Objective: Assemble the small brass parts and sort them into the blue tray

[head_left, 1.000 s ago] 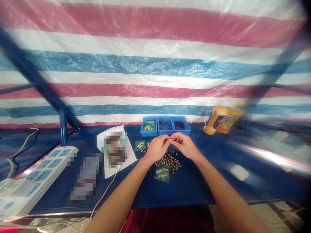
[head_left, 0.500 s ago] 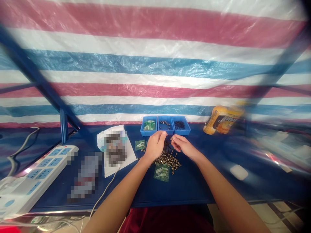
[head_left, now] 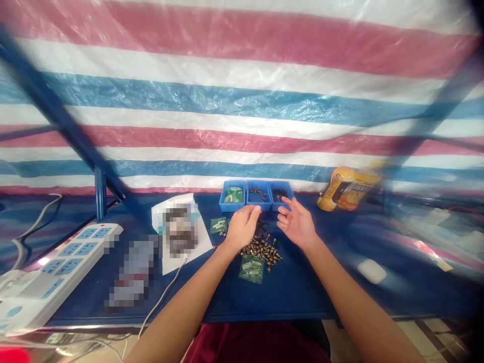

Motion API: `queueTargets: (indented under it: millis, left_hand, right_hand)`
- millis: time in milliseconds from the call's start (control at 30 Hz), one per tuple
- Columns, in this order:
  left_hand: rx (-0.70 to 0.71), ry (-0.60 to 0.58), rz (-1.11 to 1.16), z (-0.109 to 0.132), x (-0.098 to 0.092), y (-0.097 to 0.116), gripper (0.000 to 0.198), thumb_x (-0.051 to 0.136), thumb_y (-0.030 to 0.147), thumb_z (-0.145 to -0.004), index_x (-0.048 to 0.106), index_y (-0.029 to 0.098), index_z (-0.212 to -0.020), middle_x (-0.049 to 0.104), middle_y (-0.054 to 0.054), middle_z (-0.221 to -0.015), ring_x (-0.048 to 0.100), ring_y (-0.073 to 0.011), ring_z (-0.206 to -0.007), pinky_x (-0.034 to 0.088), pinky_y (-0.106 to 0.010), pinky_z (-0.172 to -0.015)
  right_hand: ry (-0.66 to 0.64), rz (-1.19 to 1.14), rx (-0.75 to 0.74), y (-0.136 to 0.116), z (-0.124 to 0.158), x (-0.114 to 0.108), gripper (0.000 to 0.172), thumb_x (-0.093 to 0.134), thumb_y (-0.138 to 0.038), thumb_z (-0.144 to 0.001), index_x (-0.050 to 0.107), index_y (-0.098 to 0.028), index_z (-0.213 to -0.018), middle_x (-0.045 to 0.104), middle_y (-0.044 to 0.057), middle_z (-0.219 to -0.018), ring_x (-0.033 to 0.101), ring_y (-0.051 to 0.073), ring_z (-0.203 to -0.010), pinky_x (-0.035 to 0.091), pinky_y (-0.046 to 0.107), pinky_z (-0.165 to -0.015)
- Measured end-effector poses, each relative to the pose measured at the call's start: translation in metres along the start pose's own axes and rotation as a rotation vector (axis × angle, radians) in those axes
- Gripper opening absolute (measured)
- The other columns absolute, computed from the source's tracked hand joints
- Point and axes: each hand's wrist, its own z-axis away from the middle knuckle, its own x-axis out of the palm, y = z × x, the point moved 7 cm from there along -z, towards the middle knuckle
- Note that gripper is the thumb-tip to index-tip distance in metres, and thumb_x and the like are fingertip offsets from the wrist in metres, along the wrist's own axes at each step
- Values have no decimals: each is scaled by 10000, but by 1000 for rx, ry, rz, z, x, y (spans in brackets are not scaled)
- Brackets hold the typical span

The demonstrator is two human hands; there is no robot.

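My left hand (head_left: 244, 227) is curled above the pile of screws (head_left: 260, 249), thumb along the top; whatever its fingers hold, if anything, is hidden. Over the front edge of the right blue bin (head_left: 283, 202), which has dark screws in it, my right hand (head_left: 297, 223) is open, palm turned inward and fingers apart. Small brass-coloured and darker screws make up the pile, partly covered by my left hand. In the middle blue bin (head_left: 259, 206) lie a few small screws. Green packets with pale pieces fill the left blue bin (head_left: 232, 207).
One green packet (head_left: 251, 268) lies before the pile, another packet (head_left: 218, 225) left of it. A white paper sheet (head_left: 202, 242), a power strip (head_left: 81, 259) and a cable stand left. To the right are yellow bottles (head_left: 336, 189) and a white case (head_left: 372, 271).
My right hand has moved up and right, from a pinch beside my left hand to spread fingers by the right bin. My left hand has stayed in place.
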Motion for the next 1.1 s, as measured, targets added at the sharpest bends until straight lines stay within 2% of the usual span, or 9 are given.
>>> queueTargets:
  millis: [133, 200, 300, 367, 433, 533, 733, 933, 1100]
  left_hand:
    - [14, 5, -36, -1, 0, -1, 395, 382, 463, -995, 668, 210, -895, 700, -22, -860, 620, -174, -753, 448, -274, -745]
    - [5, 3, -70, -3, 1, -4, 314, 434, 414, -977, 665, 219, -891, 700, -14, -856, 614, -171, -725, 444, -274, -721]
    - [-23, -13, -135, -4, 2, -13, 207, 482, 320, -945, 668, 237, -906, 710, -12, -889, 629, -182, -749, 445, -279, -712]
    - [-36, -30, -194, -5, 1, -18, 170, 503, 264, -922, 671, 246, -941, 718, -15, -925, 642, -193, -777, 449, -284, -711]
    - [-44, -47, -248, -6, 0, -23, 175, 516, 229, -902, 671, 256, -977, 724, -15, -958, 655, -204, -814, 453, -289, -711]
    - [-47, -76, -284, -5, -2, -27, 176, 529, 230, -891, 672, 263, -988, 729, -11, -975, 666, -214, -858, 461, -292, -718]
    - [-44, -117, -266, -4, 2, -25, 166, 530, 299, -903, 670, 266, -985, 730, -11, -967, 666, -211, -849, 461, -284, -679]
    - [-52, -103, -275, -3, 0, -21, 181, 532, 319, -901, 673, 270, -1002, 733, -4, -947, 667, -206, -830, 469, -287, -688]
    - [-50, -106, -280, -2, -1, -19, 182, 531, 321, -904, 672, 268, -1006, 738, -1, -949, 670, -204, -852, 476, -282, -699]
  right_hand:
    - [88, 195, -56, -4, -3, -11, 315, 638, -494, -824, 595, -257, -1026, 452, -63, -631, 286, 84, -436, 249, 225, -429]
    - [175, 495, -135, -12, -3, -19, 275, 643, -474, -813, 618, -244, -963, 443, -63, -597, 304, 89, -441, 235, 231, -439]
    - [251, 1117, -323, -26, 0, -20, 168, 633, -389, -807, 665, -237, -869, 516, -35, -589, 438, 131, -514, 316, 256, -509]
    - [162, 1438, -363, -22, 0, -14, 135, 590, -307, -819, 696, -241, -869, 591, -16, -630, 512, 156, -575, 369, 276, -574]
    - [1, 1597, -323, -10, 1, -8, 175, 551, -237, -819, 714, -244, -882, 645, -5, -698, 558, 162, -618, 397, 282, -611]
    - [-201, 1663, -274, 3, 6, 2, 208, 532, -170, -796, 726, -237, -838, 661, 6, -792, 586, 151, -669, 421, 272, -641]
    - [-370, 1663, -201, 7, 15, 12, 285, 591, -166, -781, 758, -270, -986, 632, 23, -930, 585, 137, -711, 451, 262, -679]
    - [-364, 1770, -195, 15, 13, 9, 256, 610, -172, -782, 757, -283, -961, 638, 12, -899, 604, 154, -755, 437, 273, -702]
    - [-364, 1760, -202, 17, 12, 7, 132, 635, -252, -812, 727, -256, -906, 641, 15, -894, 597, 159, -750, 425, 277, -680]
